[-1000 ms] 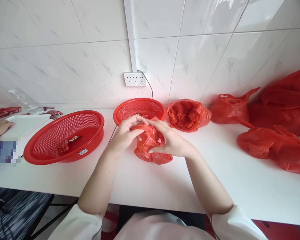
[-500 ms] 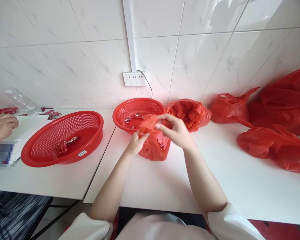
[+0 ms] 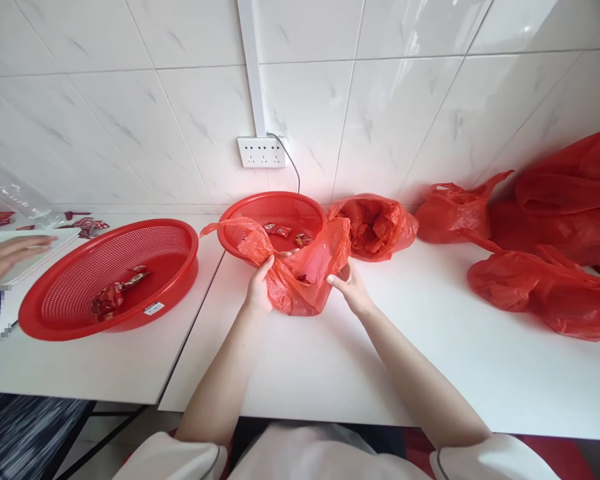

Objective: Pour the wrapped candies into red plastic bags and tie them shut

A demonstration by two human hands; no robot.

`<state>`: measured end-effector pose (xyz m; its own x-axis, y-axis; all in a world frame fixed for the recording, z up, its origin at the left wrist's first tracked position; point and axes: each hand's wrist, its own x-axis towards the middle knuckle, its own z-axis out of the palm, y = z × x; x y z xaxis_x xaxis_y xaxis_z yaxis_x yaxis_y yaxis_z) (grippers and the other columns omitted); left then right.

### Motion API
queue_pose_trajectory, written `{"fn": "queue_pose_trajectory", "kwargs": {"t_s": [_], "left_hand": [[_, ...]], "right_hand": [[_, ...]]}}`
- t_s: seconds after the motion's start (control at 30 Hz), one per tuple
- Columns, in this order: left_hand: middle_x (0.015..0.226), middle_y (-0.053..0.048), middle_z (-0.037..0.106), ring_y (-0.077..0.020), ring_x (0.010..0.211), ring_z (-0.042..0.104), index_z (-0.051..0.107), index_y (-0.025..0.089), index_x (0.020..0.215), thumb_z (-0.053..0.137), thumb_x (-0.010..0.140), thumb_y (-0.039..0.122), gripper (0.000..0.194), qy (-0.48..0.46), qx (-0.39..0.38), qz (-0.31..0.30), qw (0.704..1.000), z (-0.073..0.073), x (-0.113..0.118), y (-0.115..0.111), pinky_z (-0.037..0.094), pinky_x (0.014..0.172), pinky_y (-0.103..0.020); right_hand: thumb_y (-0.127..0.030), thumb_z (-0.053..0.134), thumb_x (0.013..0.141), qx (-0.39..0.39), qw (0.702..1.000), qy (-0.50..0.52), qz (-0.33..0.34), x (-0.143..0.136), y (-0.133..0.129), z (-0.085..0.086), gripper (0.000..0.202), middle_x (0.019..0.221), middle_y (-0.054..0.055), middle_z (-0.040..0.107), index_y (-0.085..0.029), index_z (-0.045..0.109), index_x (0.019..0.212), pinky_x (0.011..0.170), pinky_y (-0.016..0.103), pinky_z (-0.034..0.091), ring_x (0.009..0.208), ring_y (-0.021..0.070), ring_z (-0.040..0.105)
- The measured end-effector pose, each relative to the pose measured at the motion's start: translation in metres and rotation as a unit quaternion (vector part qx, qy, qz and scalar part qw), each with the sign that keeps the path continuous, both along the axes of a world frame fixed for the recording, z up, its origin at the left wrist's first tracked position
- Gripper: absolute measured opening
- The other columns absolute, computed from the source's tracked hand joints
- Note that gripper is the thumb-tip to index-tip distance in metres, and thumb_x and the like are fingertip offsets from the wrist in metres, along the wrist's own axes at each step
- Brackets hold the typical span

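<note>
White table (image 3: 370, 373) — both hands' fingers (image 3: 265, 267) part-curled, gripping red bag (image 3: 303, 287); basket label (image 3: 153, 308) unreadable.

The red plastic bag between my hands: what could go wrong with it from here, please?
The thin plastic of the red bag might tear where the left hand grips its bunched side. Its loose end reaches across the front of the basket behind and could snag on the rim. The mouth gapes, so contents may spill if the right hand slips.

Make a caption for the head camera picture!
Left hand and right hand hold a red plastic bag near a red colander.
</note>
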<state>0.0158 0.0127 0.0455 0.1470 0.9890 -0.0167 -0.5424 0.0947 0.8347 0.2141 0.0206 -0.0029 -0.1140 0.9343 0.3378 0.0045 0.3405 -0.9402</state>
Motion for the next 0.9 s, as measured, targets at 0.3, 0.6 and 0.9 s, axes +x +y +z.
{"fn": "queue_pose_trajectory", "kwargs": {"t_s": [0.3, 0.6, 0.9], "left_hand": [[0.059, 0.005, 0.057, -0.0087, 0.062, 0.063, 0.047, 0.019, 0.063, 0.047, 0.092, 0.024, 0.03, -0.186, -0.015, 0.049, 0.981, -0.013, -0.004, 0.003, 0.053, 0.081, -0.028], [0.05, 0.008, 0.036, -0.0039, 0.038, 0.033, 0.059, 0.016, 0.082, 0.066, 0.078, 0.049, 0.035, -0.028, -0.035, -0.182, 0.982, -0.022, -0.006, 0.001, 0.034, 0.04, -0.017], [0.111, -0.004, 0.066, -0.0262, 0.115, 0.056, 0.069, 0.025, 0.1, 0.079, 0.064, 0.03, 0.038, 0.418, 0.166, -0.178, 0.875, -0.018, 0.002, -0.031, 0.049, 0.09, -0.031]], "right_hand": [[-0.047, 0.062, 0.081, -0.147, 0.956, 0.227, 0.109, -0.038, -0.003, 0.003, 0.034, 0.099, 0.007, 0.069, -0.019, 0.061, 0.1, 0.09, 0.04, 0.049, 0.092, 0.0219, 0.065], [-0.042, 0.056, 0.084, -0.055, 0.987, 0.148, 0.028, -0.054, -0.014, 0.014, 0.03, 0.056, -0.006, 0.044, -0.022, 0.041, 0.066, 0.057, 0.027, 0.042, 0.051, 0.0112, 0.042], [-0.044, 0.057, 0.088, 0.322, 0.882, -0.325, 0.113, -0.036, -0.027, 0.07, 0.023, 0.115, 0.005, 0.065, -0.021, 0.059, 0.088, 0.106, 0.046, 0.028, 0.109, 0.0229, 0.056]]}}
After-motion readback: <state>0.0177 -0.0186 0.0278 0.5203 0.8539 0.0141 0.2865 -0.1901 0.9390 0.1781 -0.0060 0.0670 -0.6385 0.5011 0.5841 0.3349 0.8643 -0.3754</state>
